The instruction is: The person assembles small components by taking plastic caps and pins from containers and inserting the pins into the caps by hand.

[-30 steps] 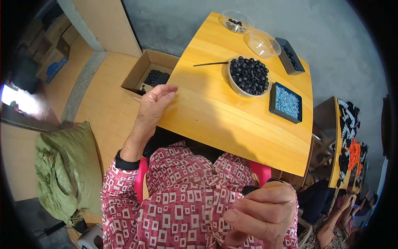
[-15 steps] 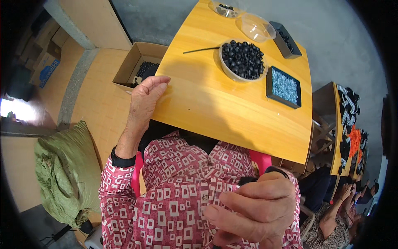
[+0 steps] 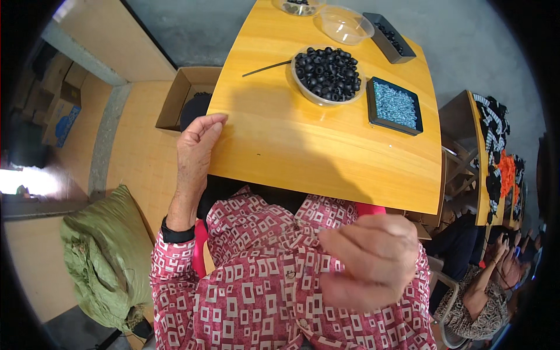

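Note:
My left hand (image 3: 199, 137) rests by the left edge of the wooden table (image 3: 280, 154), thumb and fingers pressed together. Anything between its fingertips is too small or hidden to make out. My right hand (image 3: 370, 259) hangs in front of my patterned shirt, below the table's near edge. Motion smears its curled fingers, so what they hold, if anything, does not show. Farther back on the table stands a clear bowl heaped with black beads (image 3: 328, 74). A thin dark stick (image 3: 265, 69) lies against this bowl. Right of it sits a black tray of shiny blue pieces (image 3: 395, 106).
At the back are a clear bowl (image 3: 344, 26), another bowl with black pieces (image 3: 298, 6) and a dark grey bin (image 3: 389, 38). A cardboard box (image 3: 173, 105) and a green sack (image 3: 105, 256) stand to the left. Another person (image 3: 475, 303) sits at the right.
The view has shifted, so the table's bowls appear higher and farther left. My right hand has moved up and right, and is now blurred. My left hand stays by the table edge, fingers together.

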{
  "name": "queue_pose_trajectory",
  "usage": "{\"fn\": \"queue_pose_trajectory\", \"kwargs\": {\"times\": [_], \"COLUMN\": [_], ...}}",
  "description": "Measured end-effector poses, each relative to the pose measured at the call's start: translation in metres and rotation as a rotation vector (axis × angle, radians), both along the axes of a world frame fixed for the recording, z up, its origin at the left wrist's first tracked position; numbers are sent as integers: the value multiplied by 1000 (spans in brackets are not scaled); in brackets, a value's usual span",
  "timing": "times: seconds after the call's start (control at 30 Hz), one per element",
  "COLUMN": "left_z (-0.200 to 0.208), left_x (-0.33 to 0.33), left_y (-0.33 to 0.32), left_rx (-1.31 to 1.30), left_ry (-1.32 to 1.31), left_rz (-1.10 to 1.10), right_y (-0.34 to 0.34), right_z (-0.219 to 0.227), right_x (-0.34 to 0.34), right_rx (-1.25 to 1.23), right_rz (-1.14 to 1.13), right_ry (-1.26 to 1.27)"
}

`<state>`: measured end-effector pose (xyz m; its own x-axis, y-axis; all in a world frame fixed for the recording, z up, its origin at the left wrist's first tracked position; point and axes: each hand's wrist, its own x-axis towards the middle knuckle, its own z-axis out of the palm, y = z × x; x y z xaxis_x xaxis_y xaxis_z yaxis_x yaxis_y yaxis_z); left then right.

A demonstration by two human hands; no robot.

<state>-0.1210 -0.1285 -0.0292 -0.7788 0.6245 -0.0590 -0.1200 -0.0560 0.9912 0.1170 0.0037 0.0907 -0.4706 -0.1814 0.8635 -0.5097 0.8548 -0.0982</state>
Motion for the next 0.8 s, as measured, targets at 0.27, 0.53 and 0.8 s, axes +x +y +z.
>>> {"fn": "queue_pose_trajectory", "kwargs": {"times": [0.27, 0.53, 0.8], "left_z": [-2, -4, -11], "left_x": [-1, 0, 0], "left_y": [0, 2, 1], "left_rx": [21, 9, -14], "left_ry": [26, 48, 146], "left_rz": [-2, 11, 39], "right_y": [37, 88, 99], "right_z": [-33, -91, -110], "right_x": [18, 12, 12], "right_rx": [137, -96, -417], "right_rz": [-267, -465, -516], "right_ry": [-275, -467, -610]}}
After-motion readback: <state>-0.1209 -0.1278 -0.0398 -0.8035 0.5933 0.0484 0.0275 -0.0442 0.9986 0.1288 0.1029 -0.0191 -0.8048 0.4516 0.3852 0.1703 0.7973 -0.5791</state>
